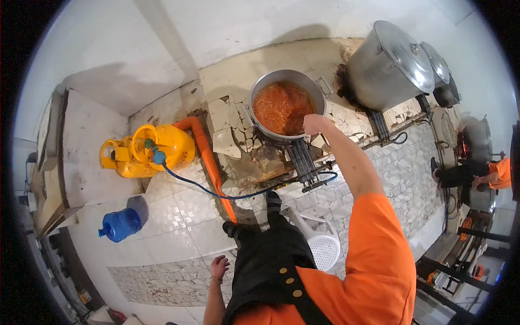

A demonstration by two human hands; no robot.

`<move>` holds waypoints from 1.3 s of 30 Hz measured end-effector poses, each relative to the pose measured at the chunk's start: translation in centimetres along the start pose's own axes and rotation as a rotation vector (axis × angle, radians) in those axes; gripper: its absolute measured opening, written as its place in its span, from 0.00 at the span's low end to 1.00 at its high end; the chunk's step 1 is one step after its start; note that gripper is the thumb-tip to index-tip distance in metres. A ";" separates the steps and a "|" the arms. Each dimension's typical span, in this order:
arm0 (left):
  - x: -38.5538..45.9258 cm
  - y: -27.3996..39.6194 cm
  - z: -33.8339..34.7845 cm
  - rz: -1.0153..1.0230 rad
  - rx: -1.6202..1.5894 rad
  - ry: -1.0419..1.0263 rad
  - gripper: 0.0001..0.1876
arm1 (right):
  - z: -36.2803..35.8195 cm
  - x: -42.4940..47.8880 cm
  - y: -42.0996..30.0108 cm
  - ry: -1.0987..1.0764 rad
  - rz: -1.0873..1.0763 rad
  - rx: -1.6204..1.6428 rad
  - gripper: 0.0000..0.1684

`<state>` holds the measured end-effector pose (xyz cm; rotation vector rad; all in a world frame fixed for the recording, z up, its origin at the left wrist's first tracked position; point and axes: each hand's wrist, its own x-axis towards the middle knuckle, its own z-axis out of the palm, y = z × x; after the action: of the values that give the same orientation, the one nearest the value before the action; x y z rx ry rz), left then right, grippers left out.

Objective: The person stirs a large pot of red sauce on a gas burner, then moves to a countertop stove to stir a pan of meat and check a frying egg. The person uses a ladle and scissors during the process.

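My right hand is at the near right rim of an aluminium pot, its fingers curled. Any utensil in it is hidden by the hand and wrist. Inside the pot is an orange-red, oily food with a rough, shredded-looking surface and a darker patch close to my hand. Beneath the pot, a gas burner with a bundle of dark metal pipes juts out over the ledge. My left hand hangs low beside my black apron, away from the pot, fingers loosely apart and holding nothing.
Two yellow gas cylinders stand left, a blue hose running to the burner. An orange pipe crosses near my feet. A blue water jug, a white plastic stool, large lidded pots and another person surround me.
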<state>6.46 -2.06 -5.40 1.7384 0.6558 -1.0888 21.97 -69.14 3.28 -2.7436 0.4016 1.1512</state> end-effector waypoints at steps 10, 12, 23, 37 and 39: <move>0.2 0.1 0.8 -0.020 0.029 0.013 0.16 | 1.3 1.2 -1.4 0.043 0.074 0.086 0.17; 0.0 0.2 1.6 -0.023 0.025 0.006 0.16 | 0.6 1.2 -2.5 0.049 0.080 0.087 0.16; -0.2 0.6 3.4 -0.001 0.047 -0.046 0.19 | 1.7 1.8 -4.4 0.330 0.162 0.482 0.15; 2.5 1.5 3.2 1.270 1.053 -0.227 0.22 | 2.2 5.6 -1.1 0.539 0.398 0.549 0.12; 1.2 2.6 3.6 1.032 0.953 -0.255 0.23 | 3.4 6.5 -1.2 0.559 0.403 0.555 0.12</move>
<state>7.71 -6.49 -5.93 2.1858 -1.0233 -0.8336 24.39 -68.46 -3.77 -2.4709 1.1760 0.2150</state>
